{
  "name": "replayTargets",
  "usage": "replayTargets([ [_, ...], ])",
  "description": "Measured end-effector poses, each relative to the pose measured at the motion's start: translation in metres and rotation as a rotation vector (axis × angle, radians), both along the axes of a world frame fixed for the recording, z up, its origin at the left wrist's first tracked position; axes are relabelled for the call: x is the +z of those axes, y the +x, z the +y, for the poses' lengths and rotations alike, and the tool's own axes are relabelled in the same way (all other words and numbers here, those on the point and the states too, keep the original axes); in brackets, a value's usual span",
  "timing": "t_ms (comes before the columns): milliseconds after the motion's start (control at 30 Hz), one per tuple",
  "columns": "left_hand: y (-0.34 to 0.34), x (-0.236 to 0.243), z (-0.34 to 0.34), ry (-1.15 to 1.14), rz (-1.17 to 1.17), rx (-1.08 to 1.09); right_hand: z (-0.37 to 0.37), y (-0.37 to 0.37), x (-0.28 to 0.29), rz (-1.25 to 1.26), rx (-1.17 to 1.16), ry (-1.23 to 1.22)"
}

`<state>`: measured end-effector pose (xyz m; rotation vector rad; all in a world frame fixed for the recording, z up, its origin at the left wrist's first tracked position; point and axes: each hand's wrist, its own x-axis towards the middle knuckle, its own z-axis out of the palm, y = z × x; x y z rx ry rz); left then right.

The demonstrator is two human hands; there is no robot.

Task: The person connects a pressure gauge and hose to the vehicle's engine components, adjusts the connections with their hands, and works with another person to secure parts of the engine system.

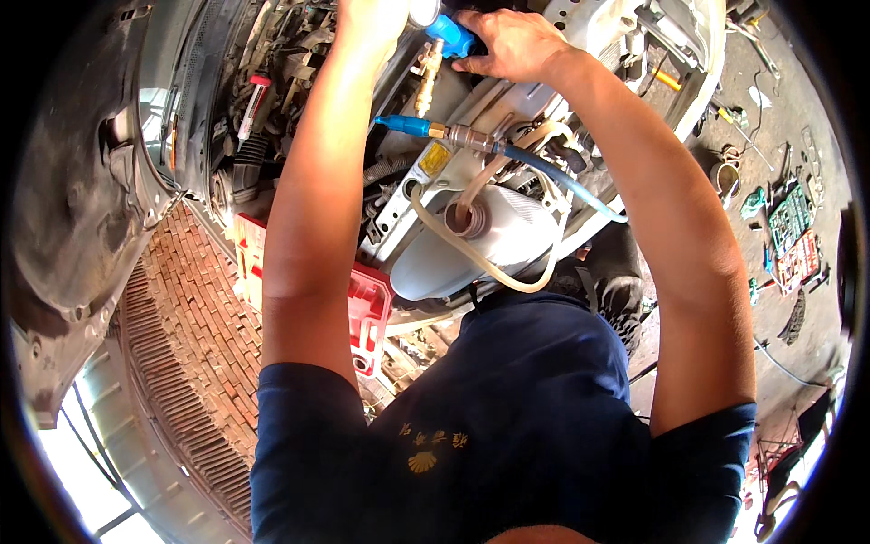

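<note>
At the top edge my left hand [373, 25] is washed out by light and partly cut off, so its fingers do not show. A round gauge [423, 11] sits right beside it. My right hand [515, 42] has its thumb and fingers closed around a blue fitting [451, 38]. From this fitting hangs a brass valve [426, 83]. Below runs a coupling [469, 138] with a blue end, joined to a blue air hose [564, 178]. A white plastic jug [517, 238] stands open in the engine bay, with a clear tube [480, 181] going into its mouth.
A red plastic case [370, 313] lies under my left forearm. The raised hood [72, 218] is at the left. Engine parts [299, 54] surround my hands. On the floor at right lie a green tool tray [790, 218], a red one [797, 261] and scattered tools.
</note>
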<state>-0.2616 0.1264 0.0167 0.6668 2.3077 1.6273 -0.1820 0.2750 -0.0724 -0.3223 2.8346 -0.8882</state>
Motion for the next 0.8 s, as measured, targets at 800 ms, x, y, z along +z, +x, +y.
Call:
replayTargets([
  [800,0.144,-0.056,-0.18,0.15,-0.021,0.607,-0.004,0.001,-0.025,0.187,-0.049,-0.041],
])
